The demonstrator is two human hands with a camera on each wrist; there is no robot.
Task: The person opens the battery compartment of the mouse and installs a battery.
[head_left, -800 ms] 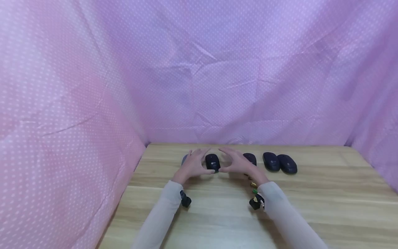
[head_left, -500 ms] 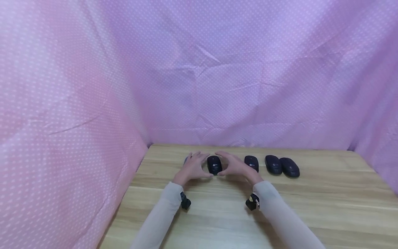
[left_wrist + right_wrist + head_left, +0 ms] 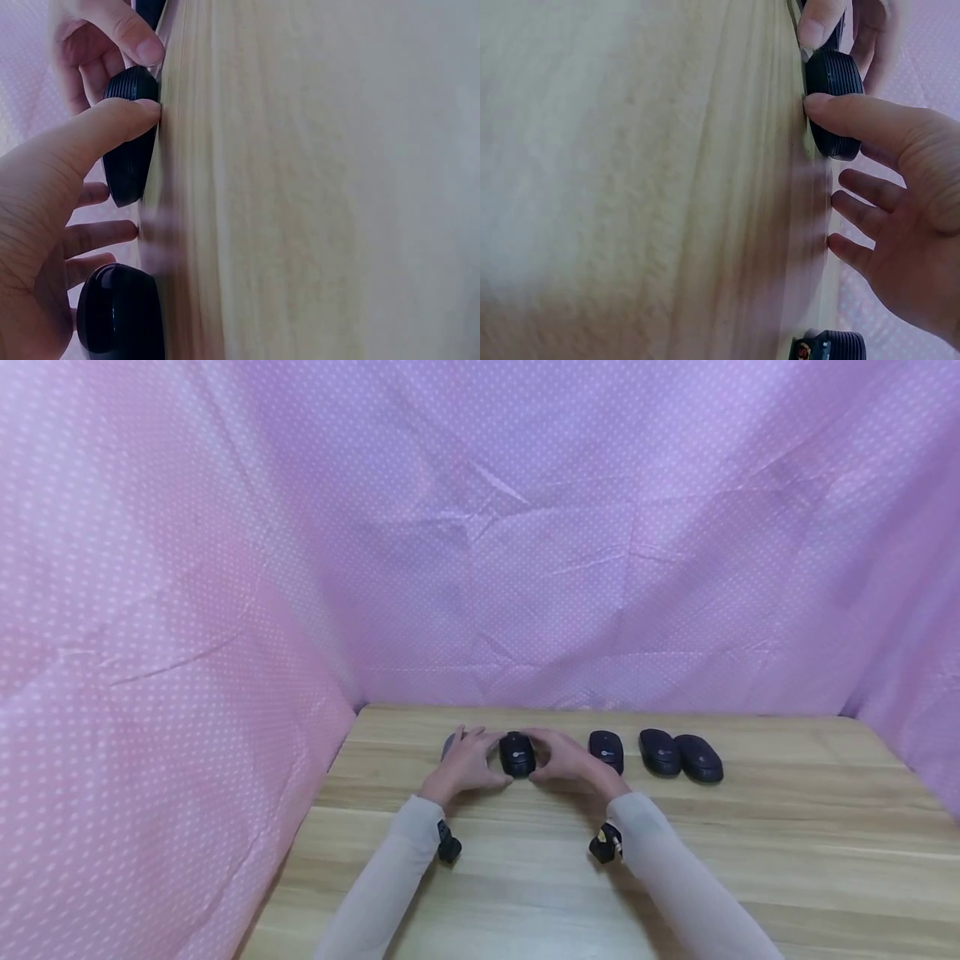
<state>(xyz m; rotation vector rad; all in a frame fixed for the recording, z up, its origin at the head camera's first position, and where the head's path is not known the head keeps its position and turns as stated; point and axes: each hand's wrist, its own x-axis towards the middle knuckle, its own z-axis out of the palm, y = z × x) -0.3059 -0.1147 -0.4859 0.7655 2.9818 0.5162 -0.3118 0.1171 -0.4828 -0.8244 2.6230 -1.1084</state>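
A black computer mouse lies on the table between my two hands. My left hand curves round its left side, with the thumb at the near end. From the other side my right hand curves round it, thumb at the same end and index finger at the far end. Other right-hand fingers spread beside the mouse. Behind my left hand a bluish-grey mouse is mostly hidden; its dark side shows in the left wrist view.
Another black mouse lies just right of my right hand. Farther right, two dark mice lie side by side, touching or nearly so. The wooden table ends at a pink dotted cloth behind and at the sides.
Both hands have drawn closer round the black mouse, the right one moving left towards it. The mouse to the right is less covered by my right hand. The view has shifted slightly.
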